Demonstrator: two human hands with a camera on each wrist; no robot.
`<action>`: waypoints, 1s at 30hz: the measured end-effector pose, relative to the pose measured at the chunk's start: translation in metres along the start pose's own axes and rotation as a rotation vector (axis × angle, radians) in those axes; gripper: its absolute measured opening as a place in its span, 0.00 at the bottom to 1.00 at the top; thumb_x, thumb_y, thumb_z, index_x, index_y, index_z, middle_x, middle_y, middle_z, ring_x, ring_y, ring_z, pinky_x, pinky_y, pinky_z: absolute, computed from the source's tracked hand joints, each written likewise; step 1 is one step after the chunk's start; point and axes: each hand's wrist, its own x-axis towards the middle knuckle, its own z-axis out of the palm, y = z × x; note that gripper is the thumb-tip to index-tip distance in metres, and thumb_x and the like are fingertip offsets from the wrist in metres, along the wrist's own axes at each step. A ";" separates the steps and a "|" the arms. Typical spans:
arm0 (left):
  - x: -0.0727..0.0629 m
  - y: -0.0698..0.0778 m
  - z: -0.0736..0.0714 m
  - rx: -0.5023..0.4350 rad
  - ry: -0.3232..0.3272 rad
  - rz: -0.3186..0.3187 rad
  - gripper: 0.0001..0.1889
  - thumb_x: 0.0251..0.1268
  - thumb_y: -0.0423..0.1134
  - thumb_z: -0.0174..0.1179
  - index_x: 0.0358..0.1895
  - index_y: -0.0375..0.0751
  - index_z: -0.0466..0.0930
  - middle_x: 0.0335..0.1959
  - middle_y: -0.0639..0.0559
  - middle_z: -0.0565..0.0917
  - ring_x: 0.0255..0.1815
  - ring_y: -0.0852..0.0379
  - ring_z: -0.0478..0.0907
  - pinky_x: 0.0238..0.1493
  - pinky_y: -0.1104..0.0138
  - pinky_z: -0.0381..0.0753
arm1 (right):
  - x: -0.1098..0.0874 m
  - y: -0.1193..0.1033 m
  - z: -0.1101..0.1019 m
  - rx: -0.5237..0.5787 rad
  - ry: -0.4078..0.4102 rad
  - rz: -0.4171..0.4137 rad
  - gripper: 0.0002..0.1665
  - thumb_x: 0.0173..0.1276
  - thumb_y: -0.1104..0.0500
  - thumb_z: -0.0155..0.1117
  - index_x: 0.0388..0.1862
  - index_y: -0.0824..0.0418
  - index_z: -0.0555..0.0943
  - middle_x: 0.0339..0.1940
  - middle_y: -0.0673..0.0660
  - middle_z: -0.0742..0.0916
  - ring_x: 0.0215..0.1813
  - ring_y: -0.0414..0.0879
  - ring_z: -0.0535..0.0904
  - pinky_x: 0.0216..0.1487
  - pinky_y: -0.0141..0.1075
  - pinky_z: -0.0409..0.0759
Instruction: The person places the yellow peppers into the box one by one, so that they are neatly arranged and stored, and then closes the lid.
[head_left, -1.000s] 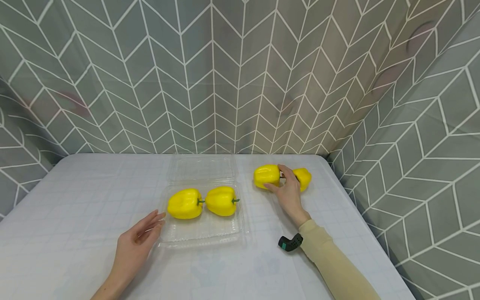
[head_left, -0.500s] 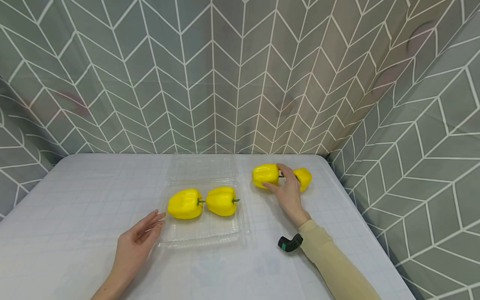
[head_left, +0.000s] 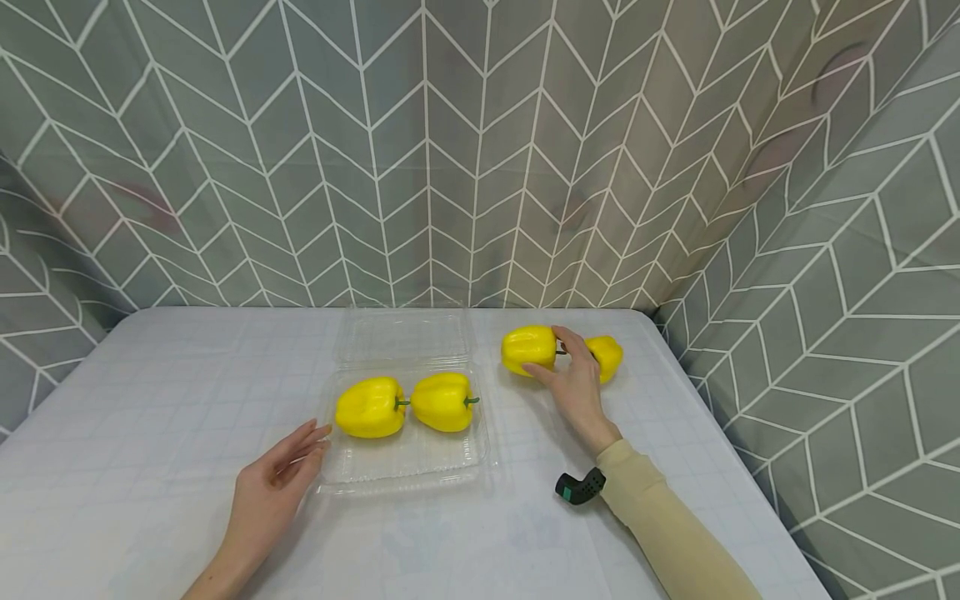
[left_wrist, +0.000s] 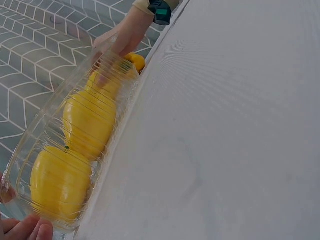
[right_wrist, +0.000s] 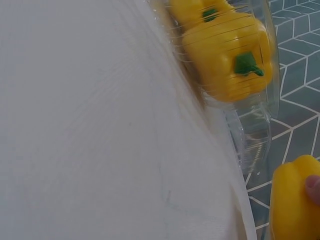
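Observation:
In the head view, my right hand [head_left: 577,383] grips a yellow bell pepper [head_left: 527,348] by its stem end, thumb on the near side and fingers on the far side. Behind that hand lies another yellow bell pepper [head_left: 606,358], partly hidden. Two more yellow peppers, the left one [head_left: 370,407] and the right one [head_left: 442,402], lie end to end in the back of a clear plastic clamshell container [head_left: 408,462]. My left hand [head_left: 270,487] rests its extended fingertips against the container's left edge. The right wrist view shows the gripped pepper [right_wrist: 295,205] beside a fingertip.
The container's raised clear lid [head_left: 405,337] lies folded back toward the table's far edge. A white cloth covers the table [head_left: 187,375]. Grey patterned curtain [head_left: 450,167] hangs behind it and to the sides. A black wrist device [head_left: 580,487] sits by the right sleeve.
The pepper in my right hand has shifted slightly left and up. My left hand, the container and its two peppers have stayed in place.

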 end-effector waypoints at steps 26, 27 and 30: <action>0.000 0.001 0.001 -0.006 0.007 -0.003 0.24 0.71 0.36 0.61 0.69 0.36 0.73 0.57 0.41 0.84 0.48 0.84 0.76 0.48 0.87 0.77 | -0.010 -0.032 -0.004 0.041 0.030 -0.057 0.44 0.55 0.46 0.80 0.68 0.57 0.73 0.67 0.55 0.77 0.63 0.54 0.74 0.67 0.55 0.73; 0.000 0.001 0.001 -0.006 0.006 -0.003 0.24 0.72 0.36 0.61 0.69 0.35 0.72 0.57 0.41 0.84 0.48 0.84 0.76 0.48 0.87 0.77 | -0.010 -0.034 -0.004 0.044 0.030 -0.059 0.44 0.55 0.46 0.80 0.68 0.57 0.74 0.67 0.55 0.78 0.63 0.54 0.74 0.67 0.55 0.73; 0.000 0.000 0.001 0.008 0.000 -0.003 0.24 0.72 0.37 0.61 0.69 0.35 0.72 0.57 0.41 0.84 0.48 0.84 0.76 0.48 0.87 0.77 | -0.012 -0.039 -0.004 0.055 0.030 -0.059 0.43 0.55 0.46 0.81 0.67 0.56 0.74 0.67 0.55 0.78 0.62 0.53 0.73 0.66 0.55 0.73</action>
